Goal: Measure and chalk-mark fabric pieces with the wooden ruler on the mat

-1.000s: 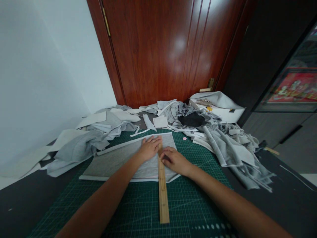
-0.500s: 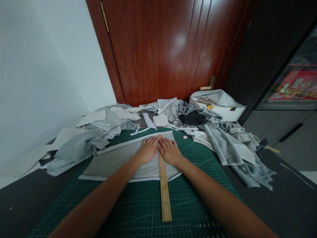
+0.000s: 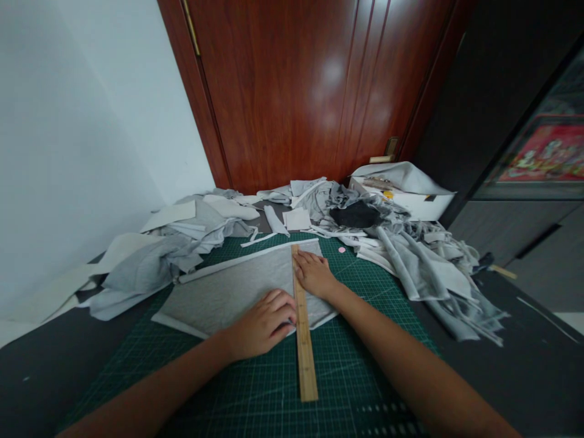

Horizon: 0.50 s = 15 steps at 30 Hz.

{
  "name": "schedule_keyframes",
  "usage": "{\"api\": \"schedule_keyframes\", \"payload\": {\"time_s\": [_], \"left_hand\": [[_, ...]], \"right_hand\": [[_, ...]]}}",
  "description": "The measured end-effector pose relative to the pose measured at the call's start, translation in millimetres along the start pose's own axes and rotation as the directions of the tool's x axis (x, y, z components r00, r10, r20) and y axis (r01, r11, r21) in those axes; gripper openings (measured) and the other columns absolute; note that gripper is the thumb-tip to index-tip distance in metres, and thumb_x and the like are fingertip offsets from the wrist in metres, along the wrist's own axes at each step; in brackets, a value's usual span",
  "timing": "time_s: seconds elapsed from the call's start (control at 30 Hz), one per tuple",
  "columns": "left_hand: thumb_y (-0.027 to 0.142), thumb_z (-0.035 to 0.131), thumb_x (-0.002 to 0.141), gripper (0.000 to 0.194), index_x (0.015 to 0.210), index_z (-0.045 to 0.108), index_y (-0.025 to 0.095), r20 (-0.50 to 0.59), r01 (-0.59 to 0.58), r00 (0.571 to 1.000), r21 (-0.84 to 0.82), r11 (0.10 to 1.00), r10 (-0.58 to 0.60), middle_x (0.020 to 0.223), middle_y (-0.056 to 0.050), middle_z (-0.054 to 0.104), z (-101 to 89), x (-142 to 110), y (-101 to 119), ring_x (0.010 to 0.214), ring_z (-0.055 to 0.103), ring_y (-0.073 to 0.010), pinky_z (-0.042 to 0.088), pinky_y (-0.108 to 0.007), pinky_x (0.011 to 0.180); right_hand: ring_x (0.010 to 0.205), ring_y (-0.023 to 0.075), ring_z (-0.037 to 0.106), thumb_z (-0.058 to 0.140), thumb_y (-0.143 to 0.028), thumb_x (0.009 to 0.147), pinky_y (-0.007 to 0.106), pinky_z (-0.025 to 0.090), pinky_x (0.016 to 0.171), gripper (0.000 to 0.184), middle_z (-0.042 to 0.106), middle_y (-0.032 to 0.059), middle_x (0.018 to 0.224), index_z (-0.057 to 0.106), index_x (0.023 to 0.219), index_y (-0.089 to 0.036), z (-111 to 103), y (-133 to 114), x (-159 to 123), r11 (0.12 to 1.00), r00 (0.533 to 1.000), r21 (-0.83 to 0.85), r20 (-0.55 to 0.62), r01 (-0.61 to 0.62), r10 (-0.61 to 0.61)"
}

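Note:
A piece of grey fabric with pale folded edges lies on the green cutting mat. A wooden ruler crosses it lengthwise, away from me, its near end reaching past the fabric onto the mat. My right hand lies flat near the ruler's far end, fingers stretched out and pressing on the ruler and fabric. Left of the ruler, my left hand is closed at the fabric's near edge, thumb and forefinger together. The fingertips partly hide the bit of edge they pinch.
Heaps of grey and white cloth scraps lie on the left, with more scraps on the right. A white box stands behind them by the wooden door. A small pink disc rests on the mat.
My left hand has left the ruler's far end and come toward me to the fabric's near edge, its fingers curling. The fabric's near left corner has shifted slightly. My right hand stays on the ruler.

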<state>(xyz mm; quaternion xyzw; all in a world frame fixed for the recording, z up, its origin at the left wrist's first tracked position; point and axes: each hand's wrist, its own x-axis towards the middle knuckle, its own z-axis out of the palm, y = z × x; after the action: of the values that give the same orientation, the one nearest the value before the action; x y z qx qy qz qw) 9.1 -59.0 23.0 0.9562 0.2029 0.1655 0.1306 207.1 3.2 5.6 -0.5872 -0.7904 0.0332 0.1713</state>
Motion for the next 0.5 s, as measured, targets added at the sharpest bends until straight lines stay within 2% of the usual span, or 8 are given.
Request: {"api": "schedule_keyframes", "payload": {"time_s": [0.17, 0.33, 0.5], "left_hand": [[0.020, 0.053, 0.091, 0.018, 0.104, 0.064, 0.024, 0.058, 0.006, 0.998, -0.161, 0.987, 0.004, 0.101, -0.004, 0.055, -3.1, 0.1, -4.8, 0.100, 0.049, -0.0196, 0.040, -0.033, 0.091], [0.020, 0.048, 0.094, 0.030, 0.112, 0.067, 0.035, 0.099, 0.011, 0.995, -0.172, 0.985, 0.006, 0.096, -0.003, 0.054, -1.7, -4.3, -6.4, 0.095, 0.049, -0.0183, 0.040, -0.031, 0.086], [0.021, 0.046, 0.095, 0.033, 0.113, 0.067, 0.038, 0.126, -0.017, 0.991, -0.197, 0.980, 0.042, 0.096, -0.004, 0.056, -3.0, -3.9, -4.5, 0.095, 0.050, -0.0193, 0.041, -0.033, 0.086]], "right_hand": [[0.131, 0.0219, 0.037, 0.030, -0.028, 0.096, 0.045, 0.031, 0.101, 0.045, 0.042, 0.0084, 0.146, 0.045, 0.137, -0.019, -4.3, 5.6, 3.3, 1.000, 0.999, 0.030, 0.036, -0.006, 0.005], [0.128, 0.0211, 0.039, 0.029, -0.026, 0.096, 0.044, 0.032, 0.099, 0.043, 0.044, 0.0080, 0.144, 0.046, 0.136, -0.019, -0.9, 4.2, -0.7, 1.000, 0.999, -0.005, -0.050, -0.001, 0.001], [0.127, 0.0220, 0.040, 0.031, -0.024, 0.096, 0.044, 0.031, 0.099, 0.043, 0.045, 0.0091, 0.143, 0.045, 0.136, -0.018, 3.4, -0.6, 0.1, 0.999, 0.998, -0.046, -0.062, -0.012, 0.009]]}}
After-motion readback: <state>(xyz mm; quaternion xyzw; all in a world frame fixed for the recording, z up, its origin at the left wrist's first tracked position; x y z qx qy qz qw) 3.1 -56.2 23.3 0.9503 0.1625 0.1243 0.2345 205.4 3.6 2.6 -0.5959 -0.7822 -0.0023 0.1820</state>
